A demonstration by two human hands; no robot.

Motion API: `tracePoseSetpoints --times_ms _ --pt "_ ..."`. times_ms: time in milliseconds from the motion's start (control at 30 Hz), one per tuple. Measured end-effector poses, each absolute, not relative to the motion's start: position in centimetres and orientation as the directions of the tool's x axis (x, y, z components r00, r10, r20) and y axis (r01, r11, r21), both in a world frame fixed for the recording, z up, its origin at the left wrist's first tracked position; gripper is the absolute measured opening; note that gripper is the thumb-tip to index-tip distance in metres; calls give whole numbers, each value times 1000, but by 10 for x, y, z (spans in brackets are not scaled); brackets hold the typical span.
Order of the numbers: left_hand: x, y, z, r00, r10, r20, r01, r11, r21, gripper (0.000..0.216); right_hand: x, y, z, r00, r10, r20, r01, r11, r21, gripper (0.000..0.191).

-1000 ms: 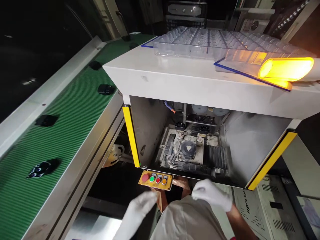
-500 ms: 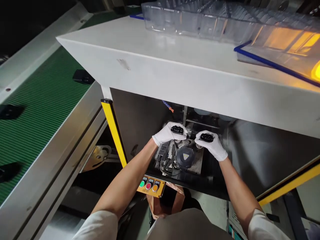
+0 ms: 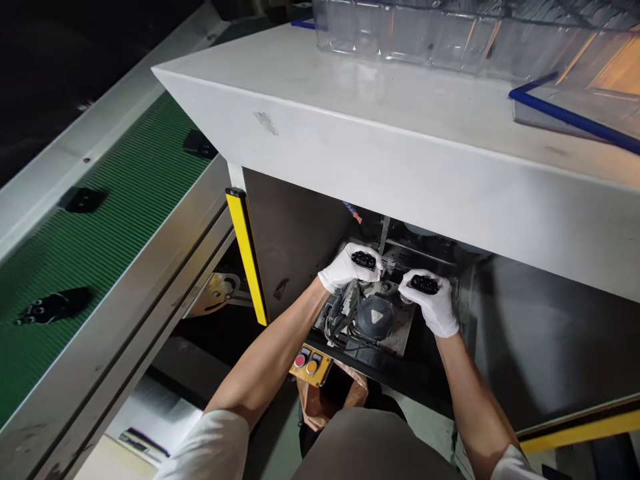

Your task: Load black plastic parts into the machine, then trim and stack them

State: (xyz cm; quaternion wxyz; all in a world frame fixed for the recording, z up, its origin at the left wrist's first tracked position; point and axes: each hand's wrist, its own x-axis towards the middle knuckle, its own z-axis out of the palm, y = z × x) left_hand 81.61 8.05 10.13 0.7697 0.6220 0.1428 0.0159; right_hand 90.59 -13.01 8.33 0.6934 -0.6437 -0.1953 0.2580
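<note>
The left hand (image 3: 349, 268) and right hand (image 3: 432, 303), a second ago outside the cabinet (image 3: 295, 233), now reach inside; fingers wrap the left black part (image 3: 364, 259) and right black part (image 3: 425, 285) respectively — both in hand above the fixture plate (image 3: 401, 333) (lift-off not confirmable).

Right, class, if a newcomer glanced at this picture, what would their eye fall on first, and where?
Probably, near the centre, the white-gloved left hand holding one black part and the white-gloved right hand holding a second black part, both inside the white machine. After that, perhaps the green belt on the left, with dark pieces lying on it, and the yellow bar at the machine's front left edge.
</note>
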Motion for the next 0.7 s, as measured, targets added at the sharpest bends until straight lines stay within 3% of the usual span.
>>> tracePoseSetpoints --times_ms 167,333,500,633,700 --pt "815 83 107 963 183 -198 181 103 978 29 906 -130 85 790 611 -49 -56 -8 -998 14" --pt "815 85 109 968 175 -179 155 140 978 30 908 -130 91 801 598 -37 -25 -29 -999 14" --pt "817 87 116 972 119 -203 201 30 979 29 910 -131 97 775 630 -41 -11 -52 -999 16" --pt "818 86 125 972 136 -189 192 -9 981 29 914 -130 124 820 567 78 50 64 -997 16" --pt "817 84 128 969 155 -194 197 -4 980 29 914 -129 142 746 653 127 125 51 -991 15"
